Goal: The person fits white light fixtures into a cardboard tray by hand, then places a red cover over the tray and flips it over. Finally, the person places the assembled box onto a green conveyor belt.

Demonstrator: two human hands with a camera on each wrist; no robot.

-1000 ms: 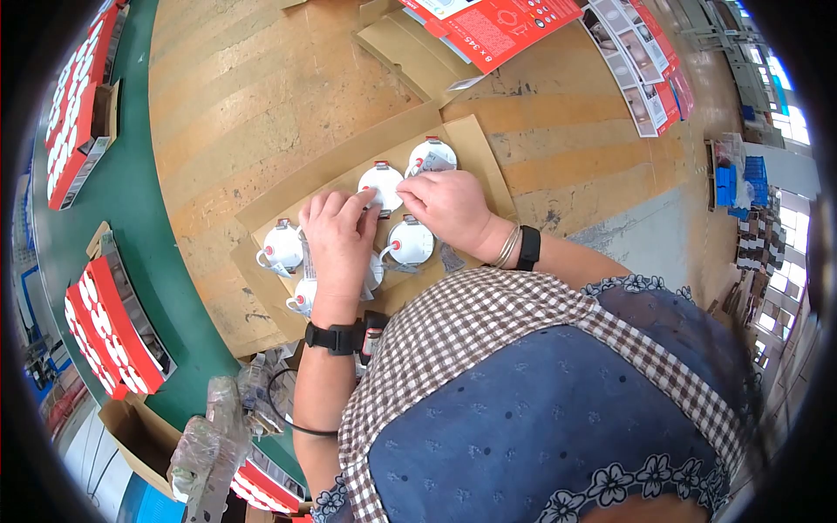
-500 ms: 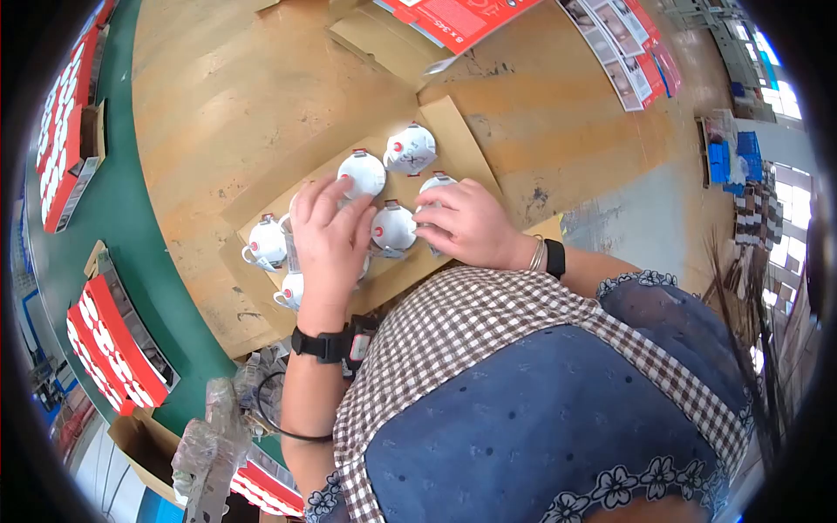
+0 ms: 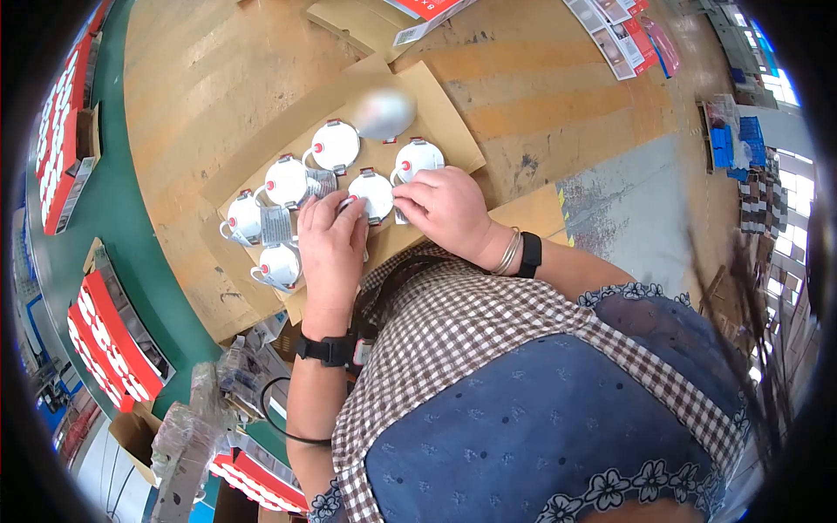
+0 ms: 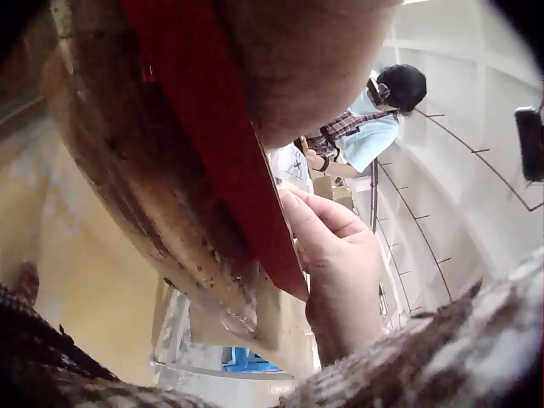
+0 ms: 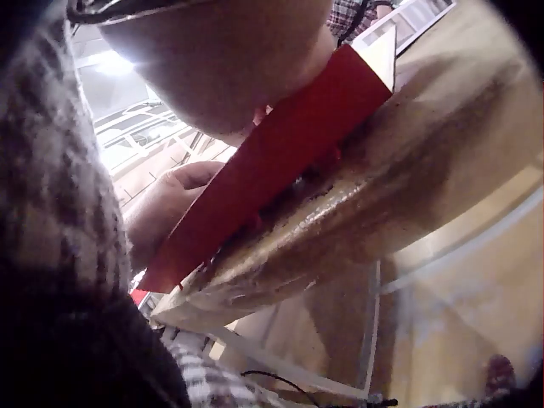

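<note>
Several white round discs with red dots lie on a brown cardboard sheet (image 3: pixel 432 96) in the head view. At the middle disc (image 3: pixel 372 190), my left hand (image 3: pixel 331 253) pinches the near-left rim beside its red dot with thumb and forefinger. From the right, my right hand (image 3: pixel 449 209) grips the same disc's right edge with bent fingertips, just below another disc (image 3: pixel 420 157); the exact contact is partly hidden. Silver labels (image 3: pixel 276 225) hang by the left discs. A red panel (image 4: pixel 212 136) covers much of the left wrist view, with my right hand (image 4: pixel 340 263) beyond it.
Red-and-white boxes (image 3: pixel 113 340) stand on the green surface (image 3: pixel 131 200) at left. Flattened cardboard (image 3: pixel 362 22) and printed red sheets (image 3: pixel 615 35) lie at the far side. Plastic-wrapped metalwork (image 3: pixel 187 436) stands near my left forearm. Blue crates (image 3: pixel 722 146) are at right.
Cardboard and discs appear further up and left in the head view. My right hand has left the right-hand disc for the middle one; my left hand has shifted from the upper disc to the middle one.
</note>
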